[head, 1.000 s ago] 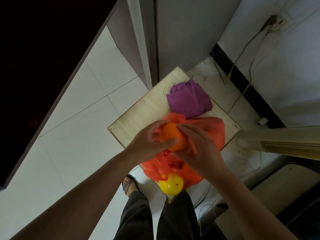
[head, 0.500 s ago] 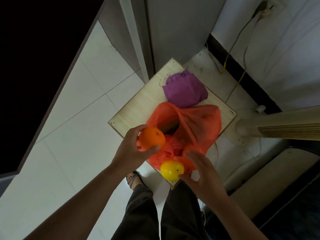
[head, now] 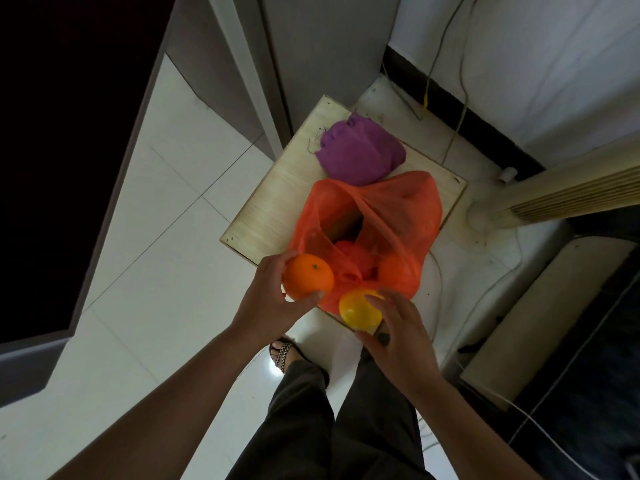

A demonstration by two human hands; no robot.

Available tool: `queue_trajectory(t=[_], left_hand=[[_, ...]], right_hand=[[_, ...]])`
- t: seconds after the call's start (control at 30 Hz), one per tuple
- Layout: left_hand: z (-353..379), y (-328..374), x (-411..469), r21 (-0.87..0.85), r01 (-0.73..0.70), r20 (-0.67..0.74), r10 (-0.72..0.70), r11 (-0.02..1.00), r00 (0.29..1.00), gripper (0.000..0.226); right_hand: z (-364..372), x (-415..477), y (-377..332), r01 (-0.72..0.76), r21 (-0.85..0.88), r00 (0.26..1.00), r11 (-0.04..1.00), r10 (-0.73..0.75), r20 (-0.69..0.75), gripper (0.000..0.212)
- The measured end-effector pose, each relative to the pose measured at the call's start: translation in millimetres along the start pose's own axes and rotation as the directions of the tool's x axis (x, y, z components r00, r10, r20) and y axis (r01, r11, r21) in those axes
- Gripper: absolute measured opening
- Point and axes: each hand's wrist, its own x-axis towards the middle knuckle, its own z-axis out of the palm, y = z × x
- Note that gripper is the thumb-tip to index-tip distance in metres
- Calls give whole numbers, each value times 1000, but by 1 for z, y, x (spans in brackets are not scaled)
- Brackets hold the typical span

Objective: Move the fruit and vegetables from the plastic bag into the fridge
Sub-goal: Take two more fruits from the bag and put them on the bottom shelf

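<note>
Indistinct red item (head: pixel 348 250) deep inside plastic bag (head: pixel 408 209)

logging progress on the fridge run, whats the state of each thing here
orange, out of the bag, gripped by left hand
yellow fruit, on board near edge, right hand pinching it
plastic bag, open on the board, fruit inside
purple bundle, bunched up, lying behind it

A home, by the look of it, a kitchen corner; glossy white floor tiles (head: pixel 166 258) underfoot; a tall grey fridge (head: pixel 322 46) against the wall; a low wooden table (head: pixel 277 202) carrying an orange plastic bag (head: pixel 408 202) of fruit; a cream tower fan (head: pixel 554 192) beside loose cables (head: pixel 460 98) trailing over the black skirting (head: pixel 485 123); a sandalled foot (head: pixel 284 353) on the tiles.
</note>
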Motion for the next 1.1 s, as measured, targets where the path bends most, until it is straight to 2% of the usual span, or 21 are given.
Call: queue_trajectory(t=[0.3,0.47,0.63,0.77,0.9,1.0,1.1], left_hand=[[-12,-20,-8,45,6,50,-8,999,999,80],[-9,-27,-12,6,65,53,-65,998,996,74],[-3,-26,-15,-14,82,45,-81,997,996,70],[-3,-11,-23,-10,42,37,-42,999,998,70],[-17,24,-47,-26,-2,10,2,1000,1000,72],[-31,62,-72,-10,-44,-7,44,999,999,70],[-47,103,-104,0,-112,-24,112,994,993,70]], right_hand=[[46,-2,0,-34,-189,999,981,27,-36,80],[55,-8,4,-59,-229,991,972,30,-129,79],[46,-11,9,-70,-222,992,973,44,-118,77],[15,-21,-3,-115,-83,986,990,104,-127,73],[-43,-31,-33,-112,125,966,986,138,-221,73],[-92,-38,-65,-108,315,942,943,199,-271,70],[-138,-45,-97,-84,504,941,860,235,-245,65]])
